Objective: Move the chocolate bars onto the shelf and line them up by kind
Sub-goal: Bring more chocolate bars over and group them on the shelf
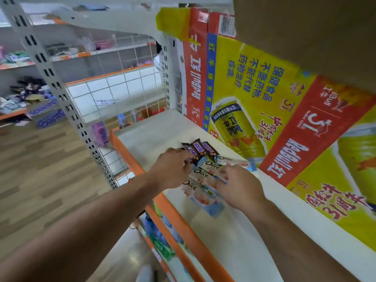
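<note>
Left hand [171,169]: I am seeing fingers curling at the Snickers bars [200,149]; whether gripping, I cannot tell.
Right hand [238,184]: fingers lying nearly straight, pressing the Dove bars [200,173].
Bars: lying on the shelf [146,135], Snickers at 12 o'clock of Dove.
Red Bull cartons [254,88]: standing at 2 o'clock.

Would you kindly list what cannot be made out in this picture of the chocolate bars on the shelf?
Head view: whether the left hand pinches or only touches the Snickers bars; its own fingers hide the contact.
Head view: the full count of Dove bars; the right hand covers part of them.
Head view: the goods on the lower shelf; blurred and partly hidden by the orange shelf edge.
</note>
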